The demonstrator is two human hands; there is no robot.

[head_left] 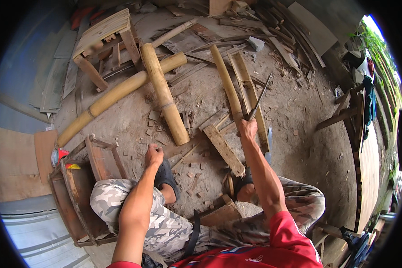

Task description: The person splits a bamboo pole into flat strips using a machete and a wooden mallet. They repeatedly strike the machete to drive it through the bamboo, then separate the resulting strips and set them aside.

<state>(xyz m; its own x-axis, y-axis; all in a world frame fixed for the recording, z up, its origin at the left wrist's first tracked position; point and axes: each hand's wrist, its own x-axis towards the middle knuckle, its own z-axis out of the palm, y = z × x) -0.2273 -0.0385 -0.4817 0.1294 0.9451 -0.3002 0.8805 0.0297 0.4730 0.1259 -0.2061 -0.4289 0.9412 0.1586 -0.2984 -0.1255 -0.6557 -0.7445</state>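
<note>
At frame centre, the right hand (248,128) grips a long blade (260,97), fingers wrapped tight, beside a split bamboo piece (228,85). The left hand (154,155) is fisted, empty. Whole bamboo poles (161,89) upper left lie uncut.

Bare dirt (299,134) right lies open; bamboo poles (163,91) block left

Single head-worn fisheye view looks steeply down, close over the seated person's lap.
</note>
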